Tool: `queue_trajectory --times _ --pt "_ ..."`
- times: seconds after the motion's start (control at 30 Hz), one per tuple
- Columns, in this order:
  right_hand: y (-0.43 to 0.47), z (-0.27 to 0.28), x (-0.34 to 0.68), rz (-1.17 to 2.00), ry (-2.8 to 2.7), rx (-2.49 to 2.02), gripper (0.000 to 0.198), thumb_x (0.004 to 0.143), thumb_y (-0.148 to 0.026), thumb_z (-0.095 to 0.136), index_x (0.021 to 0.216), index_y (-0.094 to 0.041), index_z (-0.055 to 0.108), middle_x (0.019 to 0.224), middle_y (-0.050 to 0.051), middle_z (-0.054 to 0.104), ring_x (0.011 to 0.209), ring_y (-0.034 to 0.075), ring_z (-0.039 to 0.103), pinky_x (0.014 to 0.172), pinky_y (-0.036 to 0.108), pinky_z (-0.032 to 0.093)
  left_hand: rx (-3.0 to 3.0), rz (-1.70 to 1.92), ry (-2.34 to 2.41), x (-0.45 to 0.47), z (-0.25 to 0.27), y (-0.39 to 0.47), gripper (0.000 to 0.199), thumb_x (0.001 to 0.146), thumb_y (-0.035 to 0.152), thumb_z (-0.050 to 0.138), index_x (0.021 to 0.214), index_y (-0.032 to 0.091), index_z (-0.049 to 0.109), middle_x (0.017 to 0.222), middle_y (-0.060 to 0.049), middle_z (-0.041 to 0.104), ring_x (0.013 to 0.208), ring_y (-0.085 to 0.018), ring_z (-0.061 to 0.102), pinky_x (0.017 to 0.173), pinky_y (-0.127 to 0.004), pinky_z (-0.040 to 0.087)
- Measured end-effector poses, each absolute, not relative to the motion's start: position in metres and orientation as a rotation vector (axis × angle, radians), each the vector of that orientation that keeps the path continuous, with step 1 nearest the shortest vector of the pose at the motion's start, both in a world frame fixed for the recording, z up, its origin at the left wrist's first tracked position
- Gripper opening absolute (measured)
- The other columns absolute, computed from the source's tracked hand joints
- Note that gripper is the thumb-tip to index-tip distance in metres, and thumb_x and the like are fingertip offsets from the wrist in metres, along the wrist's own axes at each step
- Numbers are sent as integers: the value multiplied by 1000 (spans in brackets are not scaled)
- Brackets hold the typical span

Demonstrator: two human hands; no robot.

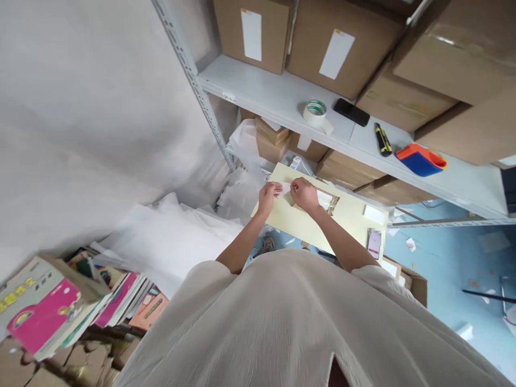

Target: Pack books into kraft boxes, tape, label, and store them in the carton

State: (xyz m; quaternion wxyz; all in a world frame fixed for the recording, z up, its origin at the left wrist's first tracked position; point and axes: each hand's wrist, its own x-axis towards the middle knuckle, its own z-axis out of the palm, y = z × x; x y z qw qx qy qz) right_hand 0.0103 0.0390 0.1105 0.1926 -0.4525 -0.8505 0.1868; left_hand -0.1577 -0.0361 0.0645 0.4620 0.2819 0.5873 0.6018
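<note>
Over a pale yellow tabletop (pixel 353 219), my left hand (pixel 267 198) and my right hand (pixel 305 194) are close together. A small white slip (pixel 286 188), perhaps paper or a sticker, stretches between their fingertips. My right fingers are pinched at one end of it; the curled fingers of my left hand are at the other. Beneath my right hand and wrist lies a flat brown package (pixel 334 206) with a white, shiny patch on top, partly covered by the hand. A phone (pixel 374 243) with a lit screen rests near the table's right end.
Above the table, a metal shelf (pixel 274 97) bears cardboard boxes (pixel 318 32), a tape roll (pixel 315 112), a black phone (pixel 351 112), a yellow-black utility knife (pixel 382 140) and an orange-blue object (pixel 421 159). White sheeting (pixel 177 231) and stacked books (pixel 52 301) lie left.
</note>
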Motion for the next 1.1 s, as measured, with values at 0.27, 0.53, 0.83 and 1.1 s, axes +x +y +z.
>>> queue_trajectory --times 0.27,0.53,0.83,1.1 --pt "46 120 93 1057 -1676 -1471 31 88 -58 75 85 -29 68 82 3 75 78 24 68 77 39 58 695 1467 1597 -122 47 5 25 89 32 83 106 25 67 118 -10 78 116 -25 77 104 -40 61" --pt "35 125 146 1241 -1355 -1518 47 74 -69 87 82 -28 67 76 1 72 74 22 70 75 38 60 731 1226 1459 -79 47 32 29 85 34 89 101 25 67 97 -4 79 94 -20 77 86 -35 63" --pt "37 124 173 1279 -1239 -1489 56 70 -74 92 84 -26 66 78 0 71 79 22 72 82 39 62 703 1041 1380 -48 48 49 28 85 35 91 97 23 69 91 -3 79 81 -19 79 72 -29 59" --pt "37 95 179 1138 -1264 -1747 44 81 -67 81 79 -26 65 75 1 71 73 20 64 69 33 53 1017 1118 1572 -54 39 56 15 92 21 80 101 24 69 95 -3 82 93 -20 81 93 -33 63"
